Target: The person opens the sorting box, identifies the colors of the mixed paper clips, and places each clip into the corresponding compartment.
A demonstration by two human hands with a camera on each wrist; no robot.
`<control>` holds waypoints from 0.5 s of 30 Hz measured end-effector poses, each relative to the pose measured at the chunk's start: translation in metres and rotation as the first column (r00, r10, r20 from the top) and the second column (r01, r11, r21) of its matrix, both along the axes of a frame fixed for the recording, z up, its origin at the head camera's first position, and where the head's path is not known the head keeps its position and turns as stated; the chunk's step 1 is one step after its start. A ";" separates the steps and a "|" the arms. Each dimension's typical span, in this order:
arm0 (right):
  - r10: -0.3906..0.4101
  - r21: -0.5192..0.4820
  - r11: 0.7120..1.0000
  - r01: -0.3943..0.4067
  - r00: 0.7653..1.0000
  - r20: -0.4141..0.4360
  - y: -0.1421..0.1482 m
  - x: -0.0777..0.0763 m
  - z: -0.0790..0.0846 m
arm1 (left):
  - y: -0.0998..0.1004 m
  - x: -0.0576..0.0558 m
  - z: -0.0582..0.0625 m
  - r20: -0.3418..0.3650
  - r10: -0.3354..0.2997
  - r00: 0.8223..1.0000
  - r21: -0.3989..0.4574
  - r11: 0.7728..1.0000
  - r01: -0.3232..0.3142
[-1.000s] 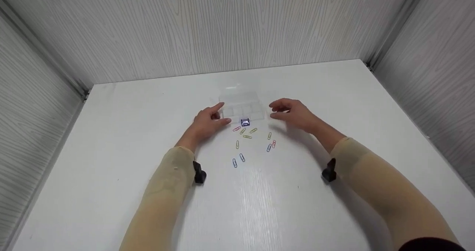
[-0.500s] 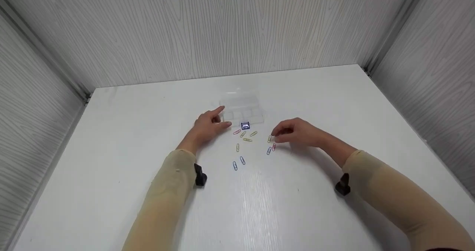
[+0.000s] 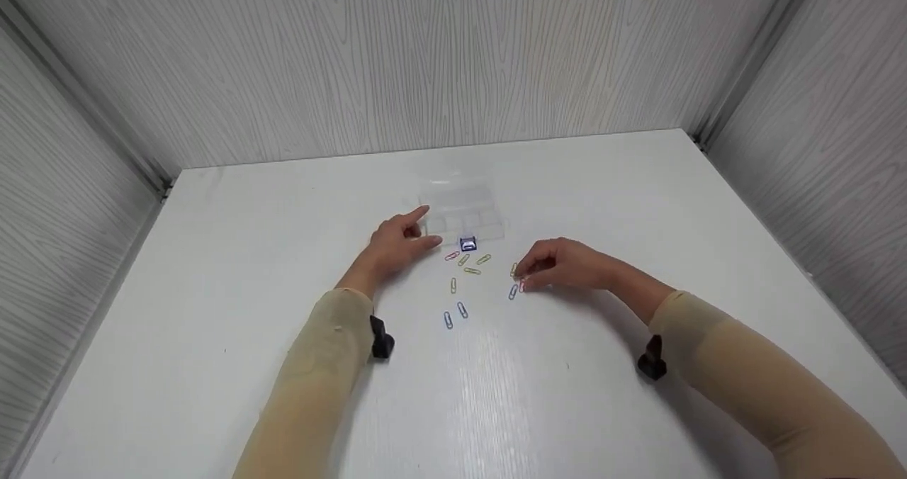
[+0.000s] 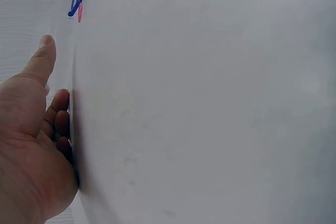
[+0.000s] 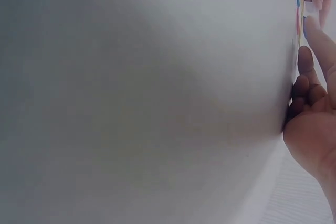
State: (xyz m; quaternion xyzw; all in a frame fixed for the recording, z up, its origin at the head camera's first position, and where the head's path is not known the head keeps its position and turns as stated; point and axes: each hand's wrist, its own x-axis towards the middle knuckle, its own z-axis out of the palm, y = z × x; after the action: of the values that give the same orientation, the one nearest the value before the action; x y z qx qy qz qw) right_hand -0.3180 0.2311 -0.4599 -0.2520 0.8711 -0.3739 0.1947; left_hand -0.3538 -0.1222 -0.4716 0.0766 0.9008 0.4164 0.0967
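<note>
A clear plastic compartment box [image 3: 464, 222] stands on the white table with its lid raised back and a blue latch [image 3: 468, 244] at the front. My left hand [image 3: 397, 241] rests at the box's left side, index finger and thumb spread straight along it. In front of the box lie several paper clips: a pink one [image 3: 452, 256], yellow ones [image 3: 472, 271] and blue ones [image 3: 463, 310]. My right hand [image 3: 567, 265] reaches down to a red paper clip [image 3: 522, 285], partly hidden by the fingertips. In the right wrist view its thumb [image 5: 317, 38] and index finger look apart.
Beside the red clip lie a yellow clip [image 3: 514, 270] and a blue clip [image 3: 513, 292]. Grey wood-patterned panels [image 3: 439, 61] close the table [image 3: 212, 288] at the back and both sides. A black camera mount sits on each wrist.
My right hand has moved from the box's right side toward me and down to the red paper clip. My left hand has stayed at the box.
</note>
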 end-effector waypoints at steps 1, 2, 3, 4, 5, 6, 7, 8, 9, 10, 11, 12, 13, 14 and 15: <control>0.003 -0.002 1.000 -0.003 1.000 -0.003 0.000 0.000 0.000 | 0.000 0.000 0.000 -0.001 -0.002 1.000 0.001 1.000 0.002; 0.008 -0.003 1.000 -0.008 1.000 -0.005 0.000 0.000 -0.001 | 0.000 0.000 0.000 -0.001 -0.002 1.000 0.002 1.000 0.002; 0.009 -0.002 1.000 -0.009 1.000 -0.007 0.000 0.001 -0.001 | -0.001 0.000 0.000 0.000 -0.004 1.000 0.004 1.000 0.004; 0.012 0.000 1.000 -0.012 1.000 -0.011 -0.001 0.001 -0.001 | -0.001 0.000 0.000 0.001 -0.006 1.000 0.007 1.000 0.006; 0.013 -0.002 1.000 -0.013 1.000 -0.015 -0.001 0.001 -0.001 | -0.001 0.000 0.000 0.002 -0.006 1.000 0.008 1.000 0.006; 0.014 -0.003 1.000 -0.015 1.000 -0.019 -0.001 0.002 0.000 | -0.001 0.000 0.000 0.003 -0.003 1.000 0.007 1.000 0.003; 0.015 -0.003 1.000 -0.015 1.000 -0.024 -0.001 0.002 0.000 | -0.001 0.000 0.000 0.003 -0.002 1.000 0.007 1.000 0.002; 0.017 -0.001 1.000 -0.017 0.999 -0.031 -0.001 0.001 0.000 | -0.001 0.000 0.000 0.000 -0.002 1.000 0.008 1.000 0.002; 0.019 0.000 1.000 -0.019 0.999 -0.038 -0.001 0.001 0.000 | -0.001 0.000 0.000 -0.001 -0.004 1.000 0.009 1.000 0.004; 0.020 0.003 1.000 -0.020 0.999 -0.042 -0.001 0.001 0.000 | -0.001 0.000 0.000 -0.003 -0.005 1.000 0.012 1.000 0.005; 0.021 0.005 1.000 -0.020 0.999 -0.046 -0.001 0.002 0.000 | -0.001 0.000 0.000 -0.005 -0.005 1.000 0.011 1.000 0.005; 0.021 0.006 1.000 -0.021 0.999 -0.047 -0.001 0.002 0.000 | -0.001 0.000 0.000 -0.006 -0.005 1.000 0.013 1.000 0.005; 0.021 0.006 1.000 -0.020 0.999 -0.046 -0.002 0.002 0.001 | -0.001 0.000 0.000 -0.005 -0.005 1.000 0.012 1.000 0.005; 0.020 0.007 1.000 -0.020 0.999 -0.047 -0.002 0.002 0.001 | -0.001 0.000 0.000 -0.004 -0.004 1.000 0.013 1.000 0.004; 0.019 0.009 1.000 -0.019 0.999 -0.046 -0.002 0.002 0.001 | -0.001 0.000 0.000 -0.004 -0.006 1.000 0.014 1.000 0.006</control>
State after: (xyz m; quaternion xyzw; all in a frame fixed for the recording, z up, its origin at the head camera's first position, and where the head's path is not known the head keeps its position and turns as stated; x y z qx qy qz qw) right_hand -0.3161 0.2290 -0.4589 -0.2682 0.8744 -0.3624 0.1792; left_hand -0.3539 -0.1236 -0.4714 0.0806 0.8978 0.4224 0.0957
